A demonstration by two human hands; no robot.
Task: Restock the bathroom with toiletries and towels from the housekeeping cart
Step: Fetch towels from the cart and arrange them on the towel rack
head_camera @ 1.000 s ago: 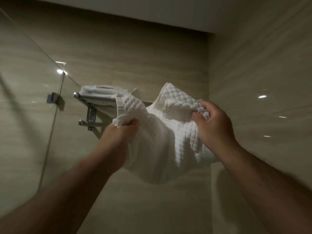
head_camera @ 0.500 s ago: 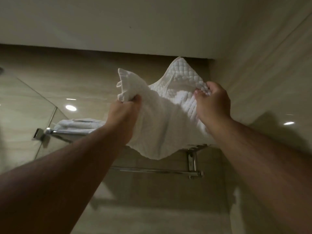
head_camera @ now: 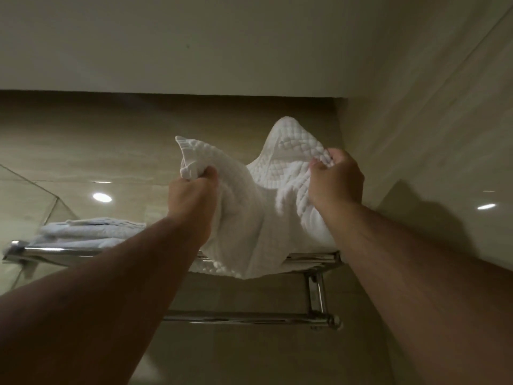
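My left hand [head_camera: 191,195] and my right hand [head_camera: 336,182] each keep a tight grip on the top edge of the white quilted towel [head_camera: 249,218], which hangs between them in front of the right end of the chrome towel rack [head_camera: 311,258]. I think this is the towel step. Next I must lower it flat onto the rack, beside the folded towels [head_camera: 91,232] at the left end.

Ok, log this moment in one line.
left hand, right hand: grip white quilted towel | at chrome wall rack | folded white towels on rack's left
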